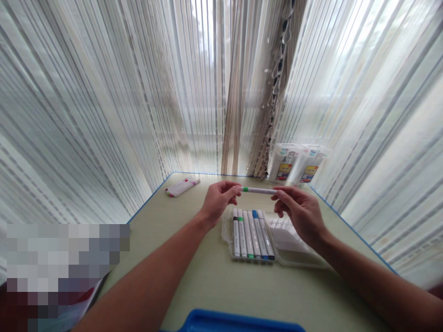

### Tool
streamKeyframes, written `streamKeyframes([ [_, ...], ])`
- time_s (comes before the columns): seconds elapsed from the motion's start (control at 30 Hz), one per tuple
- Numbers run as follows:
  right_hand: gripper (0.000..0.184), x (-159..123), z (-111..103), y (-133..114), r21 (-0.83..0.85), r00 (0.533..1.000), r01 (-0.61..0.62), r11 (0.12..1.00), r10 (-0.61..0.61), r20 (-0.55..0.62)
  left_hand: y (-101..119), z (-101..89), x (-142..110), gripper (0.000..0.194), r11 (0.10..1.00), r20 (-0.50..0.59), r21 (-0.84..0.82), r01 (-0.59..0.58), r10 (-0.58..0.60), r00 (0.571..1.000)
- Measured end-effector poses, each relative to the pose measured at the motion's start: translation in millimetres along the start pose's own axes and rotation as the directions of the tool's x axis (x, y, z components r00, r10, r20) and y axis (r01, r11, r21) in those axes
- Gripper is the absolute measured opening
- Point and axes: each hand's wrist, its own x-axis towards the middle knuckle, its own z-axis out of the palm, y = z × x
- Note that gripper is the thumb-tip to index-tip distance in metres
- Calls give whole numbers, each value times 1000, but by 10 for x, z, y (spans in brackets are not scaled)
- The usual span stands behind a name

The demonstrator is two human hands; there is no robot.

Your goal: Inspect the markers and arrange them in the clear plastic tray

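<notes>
Watching remotely, I'm seeing the left hand (223, 198) and right hand (302, 210) pinching the green-banded marker (260, 190) at opposite ends, aloft near the open case (288, 242), and judging that any loosening pinch is risking a drop onto the marker row (251, 235).

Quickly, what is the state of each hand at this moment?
Left hand: closed, pinching the green-banded end of a white marker.
Right hand: closed, pinching the other end of the same marker.
</notes>
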Motion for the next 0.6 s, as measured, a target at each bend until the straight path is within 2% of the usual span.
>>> streamKeyframes([
  [0.43,32,1,4,-6,8,1000,-12,1000,12,9,7,3,1,19,1000,-31,-15,14,-14,999],
  [0.6,30,-5,13,-15,10,1000,-4,1000,4,12,9,0,1,19,1000,-33,-13,18,-18,999],
])
